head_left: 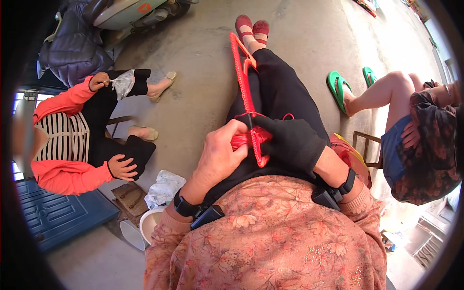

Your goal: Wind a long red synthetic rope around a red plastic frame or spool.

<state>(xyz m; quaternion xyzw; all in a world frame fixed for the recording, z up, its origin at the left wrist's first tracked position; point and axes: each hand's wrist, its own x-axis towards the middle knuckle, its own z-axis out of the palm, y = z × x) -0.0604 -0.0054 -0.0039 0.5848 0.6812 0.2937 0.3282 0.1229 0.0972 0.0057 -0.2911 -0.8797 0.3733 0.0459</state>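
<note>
In front of my lap stands a long, narrow red frame (pixel 245 82) with cord wound along its edge; it looks like a clothes hanger seen edge-on. An orange-red part (pixel 249 62) shows near its far end. My bare left hand (pixel 218 151) is closed at the near end, fingers bent round a bundle of shiny red cord (pixel 240 140). My right hand (pixel 296 145), in a black glove, grips the frame from the other side, its fingertips partly hidden. A thin loop of red cord rises beside the glove. My legs in black trousers stretch out below.
At left sits a person in a coral jacket (pixel 72 179), holding a clear plastic bag (pixel 123 84). Another seated person wears green flip-flops (pixel 340 92) at right. A white bucket (pixel 149 225), white plastic bag (pixel 164 188) and scooter (pixel 128 14) stand around.
</note>
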